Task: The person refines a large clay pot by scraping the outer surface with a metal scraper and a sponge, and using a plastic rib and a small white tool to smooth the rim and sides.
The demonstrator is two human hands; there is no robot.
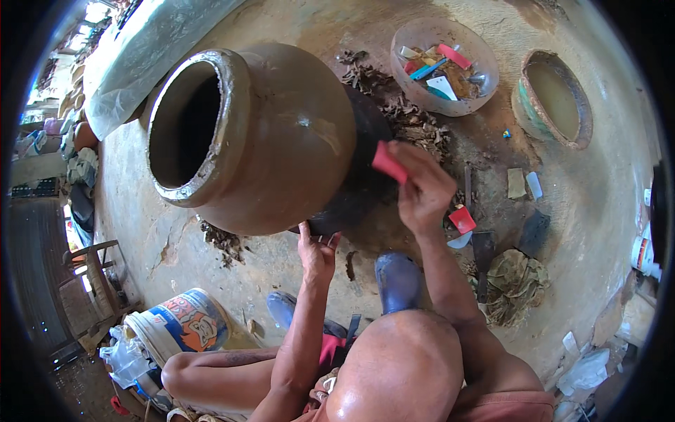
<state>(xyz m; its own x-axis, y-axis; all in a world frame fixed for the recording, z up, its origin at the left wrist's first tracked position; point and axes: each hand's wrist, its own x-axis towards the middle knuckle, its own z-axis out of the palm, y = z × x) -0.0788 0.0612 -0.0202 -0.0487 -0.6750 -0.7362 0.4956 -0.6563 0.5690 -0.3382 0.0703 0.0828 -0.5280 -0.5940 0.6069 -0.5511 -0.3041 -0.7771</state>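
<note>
Head view shows me the clay pot [288, 133] against a dark base [373, 137], right hand [425, 186] pinching a red pad [389, 163], left hand [318, 257] with fingers spread beneath: smoothing, I judge, calling for light contact next.

Stained floor [590, 211], wooden chair [79, 301], daylight [97, 12] at left

Pot [288, 141] brn; held pc [389, 162] red; boots [399, 283] blu.

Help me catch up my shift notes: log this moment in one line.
right hand: holds red piece | left hand: at near side of clay pot | translucent basin: right of pot
</note>
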